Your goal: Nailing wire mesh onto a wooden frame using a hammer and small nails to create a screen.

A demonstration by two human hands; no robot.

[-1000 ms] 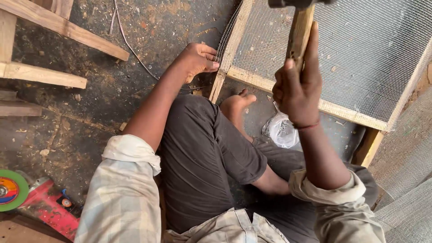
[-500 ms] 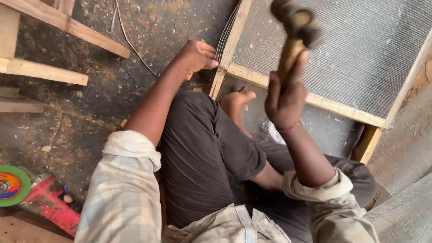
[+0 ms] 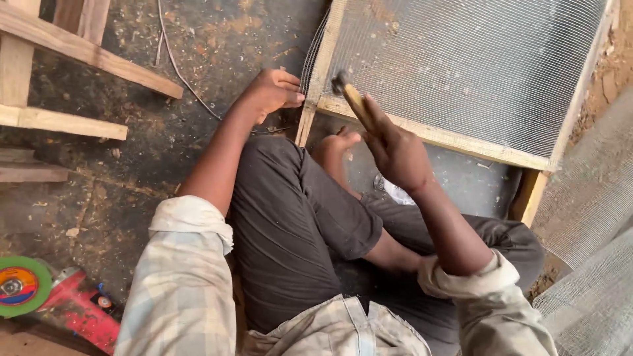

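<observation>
My right hand (image 3: 395, 151) grips the wooden handle of a hammer (image 3: 349, 95), whose head sits down on the lower rail of a wooden frame (image 3: 435, 135) covered with wire mesh (image 3: 475, 66). My left hand (image 3: 273, 91) presses on the frame's left corner, fingers at the mesh edge. I sit on the ground with my knees bent, one bare foot (image 3: 333, 148) just below the frame corner.
Wooden battens (image 3: 79, 53) lie at the upper left on the dark, sawdust-strewn floor. A thin wire (image 3: 181, 72) trails across it. A red angle grinder with a green disc (image 3: 23, 287) rests at the lower left. More mesh (image 3: 587, 277) lies at the right.
The hammer was raised high a second ago; my right hand has swung it down onto the frame rail. The left hand has stayed at the corner.
</observation>
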